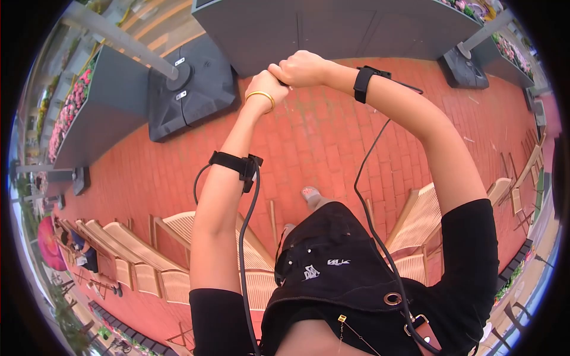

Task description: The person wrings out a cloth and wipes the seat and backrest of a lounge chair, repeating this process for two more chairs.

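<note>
My left hand [266, 88] and my right hand [300, 69] are stretched out in front of me at the top of the head view. Both are closed into fists, side by side and touching at the knuckles. Whatever they may hold is hidden by the fingers. A gold bangle [261, 98] circles my left wrist. Black straps with small boxes and cables are fastened on my left forearm [233, 163] and near my right wrist [364, 83].
Red brick paving [309, 142] lies below. A dark grey planter wall [350, 26] stands ahead. Black weighted bases [199, 89] carry grey poles. Slatted wooden chairs [122, 240] line both sides, close to my legs. At far left a person [83, 246] sits near a pink parasol [50, 243].
</note>
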`<control>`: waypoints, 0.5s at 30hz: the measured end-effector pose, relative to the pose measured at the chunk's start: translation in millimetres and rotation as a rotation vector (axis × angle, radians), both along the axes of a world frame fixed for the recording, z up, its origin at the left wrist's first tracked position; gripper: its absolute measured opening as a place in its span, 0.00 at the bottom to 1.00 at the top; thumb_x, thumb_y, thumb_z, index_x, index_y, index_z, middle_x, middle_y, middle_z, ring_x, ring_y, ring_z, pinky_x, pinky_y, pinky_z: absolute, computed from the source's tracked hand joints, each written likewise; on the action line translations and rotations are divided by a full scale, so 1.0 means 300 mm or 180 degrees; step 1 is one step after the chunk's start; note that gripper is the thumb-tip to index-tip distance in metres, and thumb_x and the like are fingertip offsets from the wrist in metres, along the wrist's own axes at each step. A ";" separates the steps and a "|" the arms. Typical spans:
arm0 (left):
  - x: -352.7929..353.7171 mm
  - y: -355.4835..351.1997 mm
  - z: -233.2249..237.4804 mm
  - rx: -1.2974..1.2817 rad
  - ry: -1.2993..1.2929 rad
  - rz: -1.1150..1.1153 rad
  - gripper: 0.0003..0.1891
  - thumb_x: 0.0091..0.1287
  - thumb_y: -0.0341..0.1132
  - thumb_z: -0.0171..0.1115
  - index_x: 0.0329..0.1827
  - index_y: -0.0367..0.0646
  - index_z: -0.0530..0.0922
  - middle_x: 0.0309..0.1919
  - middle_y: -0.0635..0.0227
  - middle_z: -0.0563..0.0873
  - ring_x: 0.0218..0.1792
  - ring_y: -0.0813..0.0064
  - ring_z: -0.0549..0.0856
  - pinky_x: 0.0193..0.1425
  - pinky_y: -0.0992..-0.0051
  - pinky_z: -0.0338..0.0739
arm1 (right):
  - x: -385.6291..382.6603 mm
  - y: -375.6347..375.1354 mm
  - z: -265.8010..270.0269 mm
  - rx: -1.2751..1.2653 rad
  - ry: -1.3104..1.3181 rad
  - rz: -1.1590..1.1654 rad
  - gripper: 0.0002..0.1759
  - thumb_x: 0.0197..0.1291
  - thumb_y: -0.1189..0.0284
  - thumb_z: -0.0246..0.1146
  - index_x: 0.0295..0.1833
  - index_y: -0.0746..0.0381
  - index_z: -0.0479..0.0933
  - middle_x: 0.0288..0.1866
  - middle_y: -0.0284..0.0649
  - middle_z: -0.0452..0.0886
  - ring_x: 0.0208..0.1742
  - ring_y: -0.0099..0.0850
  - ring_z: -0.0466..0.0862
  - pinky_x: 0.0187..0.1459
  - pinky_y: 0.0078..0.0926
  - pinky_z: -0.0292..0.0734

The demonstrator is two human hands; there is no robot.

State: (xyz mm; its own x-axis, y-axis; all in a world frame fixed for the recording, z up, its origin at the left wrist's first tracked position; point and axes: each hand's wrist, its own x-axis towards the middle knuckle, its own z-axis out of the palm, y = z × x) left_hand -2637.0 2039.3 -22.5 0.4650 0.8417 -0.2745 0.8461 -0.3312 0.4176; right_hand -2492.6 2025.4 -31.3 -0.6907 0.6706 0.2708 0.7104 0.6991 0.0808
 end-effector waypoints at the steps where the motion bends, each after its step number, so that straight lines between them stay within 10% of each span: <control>1: -0.004 0.004 -0.020 -0.0167 -0.0223 0.0141 0.14 0.53 0.40 0.60 0.37 0.41 0.81 0.35 0.57 0.84 0.37 0.61 0.84 0.40 0.66 0.77 | -0.001 0.008 -0.011 -0.0026 0.0004 0.0012 0.09 0.50 0.73 0.57 0.30 0.64 0.63 0.14 0.38 0.73 0.16 0.34 0.78 0.14 0.29 0.68; 11: -0.106 -0.072 -0.210 -0.0526 -0.0698 0.0864 0.14 0.47 0.39 0.64 0.32 0.37 0.82 0.28 0.55 0.85 0.32 0.60 0.84 0.36 0.66 0.77 | -0.097 0.001 -0.158 0.0254 -0.0157 0.0568 0.08 0.49 0.73 0.57 0.27 0.62 0.64 0.12 0.37 0.72 0.13 0.31 0.75 0.11 0.28 0.65; 15: -0.263 -0.160 -0.302 -0.0131 -0.0835 0.0390 0.30 0.46 0.38 0.69 0.52 0.40 0.69 0.46 0.52 0.76 0.47 0.57 0.78 0.50 0.68 0.74 | -0.224 -0.104 -0.200 -0.1239 0.0254 -0.0730 0.18 0.43 0.74 0.64 0.36 0.64 0.62 0.17 0.42 0.75 0.18 0.41 0.78 0.16 0.35 0.69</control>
